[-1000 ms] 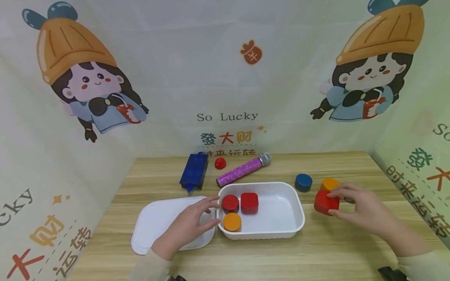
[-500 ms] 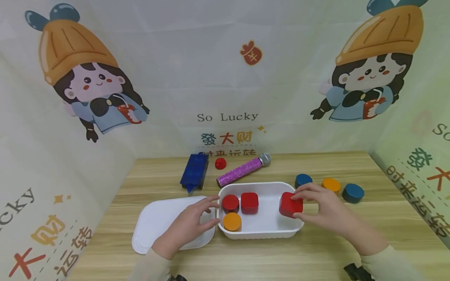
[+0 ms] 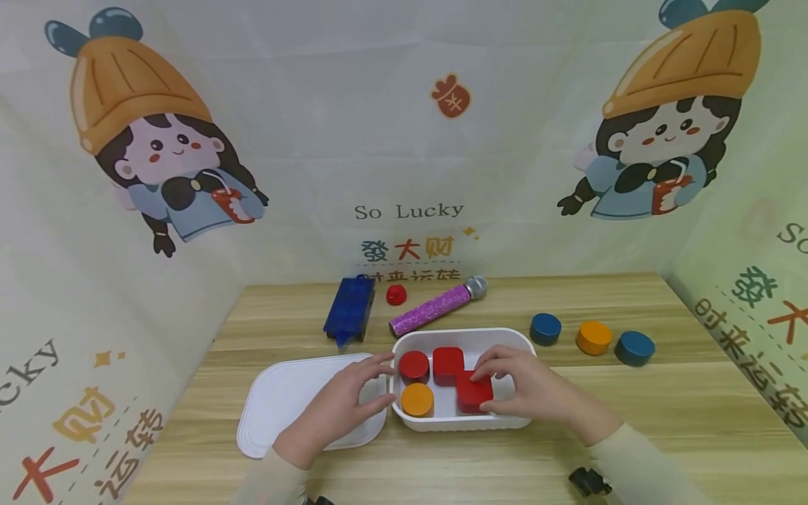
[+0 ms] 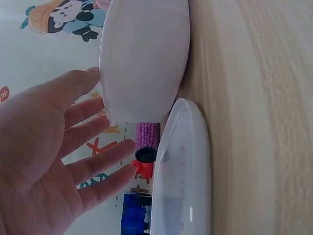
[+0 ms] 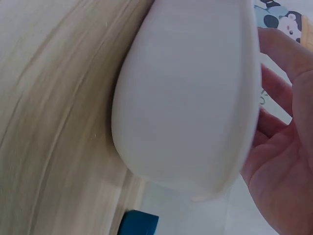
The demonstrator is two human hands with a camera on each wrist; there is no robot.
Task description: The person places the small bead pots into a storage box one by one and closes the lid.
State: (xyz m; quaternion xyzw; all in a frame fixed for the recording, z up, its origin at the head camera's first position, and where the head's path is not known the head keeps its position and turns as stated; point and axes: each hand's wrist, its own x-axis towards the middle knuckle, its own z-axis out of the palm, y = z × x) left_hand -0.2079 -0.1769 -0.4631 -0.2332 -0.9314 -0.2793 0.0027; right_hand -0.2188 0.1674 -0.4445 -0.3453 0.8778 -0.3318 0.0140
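Note:
Inside the white plastic box (image 3: pixel 442 423), my right hand (image 3: pixel 527 386) pinches a red rounded-square block (image 3: pixel 475 394) between thumb and fingers, low in the front middle. Behind it sits a similar red block (image 3: pixel 448 365). A red round block (image 3: pixel 414 365) and a yellow round block (image 3: pixel 417 399) occupy the left end. My left hand (image 3: pixel 344 400) has its thumb and fingertips at the box's left rim, fingers extended; the left wrist view shows the thumb tip right at the rim. In the right wrist view the box wall hides the block and fingertips.
A white lid (image 3: pixel 284 400) lies left of the box, under my left hand. Behind are a blue toy vehicle (image 3: pixel 350 308), a small red object (image 3: pixel 395 294) and a purple microphone (image 3: pixel 435 308). Rightward stand blue (image 3: pixel 546 329), yellow (image 3: pixel 594 337) and another blue round block (image 3: pixel 635 348).
My right hand has carried the red rounded-square block leftward from the right side of the table, over the box's right rim and down into the box. The left hand stays at the rim.

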